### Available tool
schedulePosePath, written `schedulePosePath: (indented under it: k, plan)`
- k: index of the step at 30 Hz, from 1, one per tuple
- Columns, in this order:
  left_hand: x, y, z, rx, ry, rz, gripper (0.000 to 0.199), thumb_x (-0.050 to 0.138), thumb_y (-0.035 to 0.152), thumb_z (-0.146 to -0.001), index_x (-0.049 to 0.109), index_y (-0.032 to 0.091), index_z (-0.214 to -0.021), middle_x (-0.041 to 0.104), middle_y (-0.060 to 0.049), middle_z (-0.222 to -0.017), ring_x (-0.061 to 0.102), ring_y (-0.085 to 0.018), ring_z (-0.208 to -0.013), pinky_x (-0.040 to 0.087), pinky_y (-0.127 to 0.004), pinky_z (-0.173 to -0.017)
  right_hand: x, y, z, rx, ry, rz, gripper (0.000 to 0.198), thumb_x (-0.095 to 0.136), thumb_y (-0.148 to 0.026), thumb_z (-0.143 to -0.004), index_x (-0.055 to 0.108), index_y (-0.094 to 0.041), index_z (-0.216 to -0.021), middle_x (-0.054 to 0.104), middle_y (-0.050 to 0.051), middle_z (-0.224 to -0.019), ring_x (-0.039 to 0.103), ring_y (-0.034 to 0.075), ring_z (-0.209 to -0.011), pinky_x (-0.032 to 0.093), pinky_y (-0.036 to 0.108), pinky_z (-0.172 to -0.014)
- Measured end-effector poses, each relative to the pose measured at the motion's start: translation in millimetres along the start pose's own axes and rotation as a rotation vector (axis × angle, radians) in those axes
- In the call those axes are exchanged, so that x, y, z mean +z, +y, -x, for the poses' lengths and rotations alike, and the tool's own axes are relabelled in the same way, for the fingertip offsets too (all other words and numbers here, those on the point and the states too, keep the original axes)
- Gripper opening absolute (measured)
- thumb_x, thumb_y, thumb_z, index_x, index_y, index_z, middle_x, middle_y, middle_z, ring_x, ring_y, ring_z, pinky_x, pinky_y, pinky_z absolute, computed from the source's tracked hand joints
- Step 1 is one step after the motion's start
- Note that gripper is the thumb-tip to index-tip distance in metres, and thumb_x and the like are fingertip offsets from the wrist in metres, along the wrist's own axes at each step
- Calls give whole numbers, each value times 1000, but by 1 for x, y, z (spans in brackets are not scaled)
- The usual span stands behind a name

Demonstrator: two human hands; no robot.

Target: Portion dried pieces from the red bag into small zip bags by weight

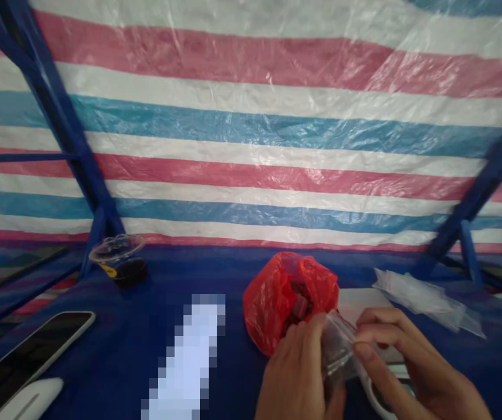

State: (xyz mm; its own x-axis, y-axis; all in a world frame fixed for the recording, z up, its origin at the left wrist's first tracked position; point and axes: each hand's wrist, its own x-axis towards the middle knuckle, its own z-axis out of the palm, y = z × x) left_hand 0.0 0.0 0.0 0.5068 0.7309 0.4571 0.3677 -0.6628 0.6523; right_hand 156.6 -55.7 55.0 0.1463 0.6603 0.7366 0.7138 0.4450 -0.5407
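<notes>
Between my hands is a small clear plastic bag (337, 349), with something indistinct and darkish inside. My left hand (292, 370) wraps round the bag's left side. On its right edge, the thumb and fingers of my right hand (408, 359) are closed in a pinch. Just beyond my left hand stands a red plastic bag (264, 300), its mouth gaping over dark reddish pieces (301, 304). Several flat clear bags (425, 298) lie in a loose pile to the right. A white-rimmed object (371, 392) is partly hidden beneath my right hand.
A blue surface (181, 271) carries everything. On the left are a clear cup of dark liquid (129, 269), a phone (32, 350) and a white rounded object (32, 399). A pixelated pale strip (185, 361) runs mid-left. Blue metal bars (73, 154) and striped sheeting (255, 134) stand behind.
</notes>
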Motion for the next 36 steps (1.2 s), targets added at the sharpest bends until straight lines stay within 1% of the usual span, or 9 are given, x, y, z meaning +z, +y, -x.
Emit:
schedulePosePath:
  k: [5,8,10,16,19,22,28,33,36]
  plan:
    - [-5,11,-3,-52,95,55,54,59,31,-97,52,16,-149,70,-17,-142,70,-30,-128,63,-49,-103,-22,5,-10,218,-176,-98,20,73,-44,-94,78,-26,-88,78,0,-81,74,16,-71,61,18,-66]
    - [7,16,-3,-11,111,74,55,61,34,-98,50,17,-149,70,-17,-142,70,-30,-128,63,-48,-103,-41,13,-13,292,-76,-93,30,74,-52,-92,77,-24,-82,77,2,-76,74,18,-70,60,20,-65]
    - [15,19,-4,10,135,73,55,61,34,-98,48,18,-149,69,-17,-143,70,-30,-129,64,-47,-102,-50,17,-12,305,-4,-98,34,73,-56,-92,77,-23,-86,78,4,-81,75,19,-75,62,22,-68]
    - [34,28,-8,81,203,-11,67,61,38,-102,31,24,-160,64,-17,-149,67,-29,-133,64,-45,-101,-48,16,-8,350,-139,-169,29,76,-48,-90,77,-24,-105,81,6,-100,76,22,-84,62,28,-72]
    - [37,32,-10,94,263,-120,83,64,47,-100,20,23,-166,62,-21,-147,66,-33,-133,66,-48,-97,-49,37,-18,464,-7,-152,36,72,-51,-89,74,-22,-111,81,7,-92,77,25,-81,62,32,-70]
    - [31,33,-11,128,360,-222,69,57,43,-104,30,20,-162,62,-22,-143,66,-34,-131,66,-51,-96,-51,75,-27,557,-66,44,40,66,-49,-85,76,-20,-111,80,8,-84,76,30,-77,61,40,-71]
    - [11,27,-3,206,400,-324,45,52,30,-104,48,21,-148,67,-16,-133,70,-27,-121,67,-38,-91,-53,118,-15,265,79,462,39,56,-46,-89,81,-22,-105,79,15,-109,70,35,-104,54,54,-97]
    - [28,31,11,395,353,-255,42,50,11,-93,59,22,-132,70,-9,-109,75,-18,-92,64,-24,-75,-68,109,-2,270,221,459,41,53,-52,-92,81,-23,-98,77,12,-97,70,30,-89,58,47,-85]
    - [45,30,17,347,428,-180,47,42,2,-83,63,25,-119,67,-6,-94,70,-18,-77,60,-26,-64,-72,101,3,253,260,447,38,54,-52,-90,80,-24,-95,76,11,-94,69,30,-85,57,45,-82]
